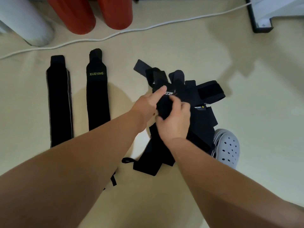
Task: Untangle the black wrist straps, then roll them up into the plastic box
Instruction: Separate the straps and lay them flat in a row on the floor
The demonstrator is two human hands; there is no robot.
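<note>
snagging is the main worry here: our left hand and right hand meet at the centre of the view, both clamped on one black strap that rises from the tangled heap of wrist straps. the left pinches it with the thumb pressed on top and the right curls round it from below. the heap lies on the cream floor just to the 3 o'clock side of our hands, with ends fanning toward 12 and 1 o'clock and a thumb loop trailing at 7 o'clock. if we pull hard, we judge that any hook-and-loop patches would cling to neighbouring fabric and drag the whole heap along rather than free one piece, and a loop threaded round another strap could cinch tighter. the heap reaches a grey clog at 4 o'clock, so a strap may be pinned beneath it, though we cannot tell. two straps lie flat and straight at 9 o'clock, a grey-edged strap and beside it a xueying strap, and a wide sweep of the left forearm could rumple them. a white cable crosses at 11 to 12 o'clock, where a flung strap end could land. the plastic box is not in view, so loose rolls may spring open while we look for it.
</note>
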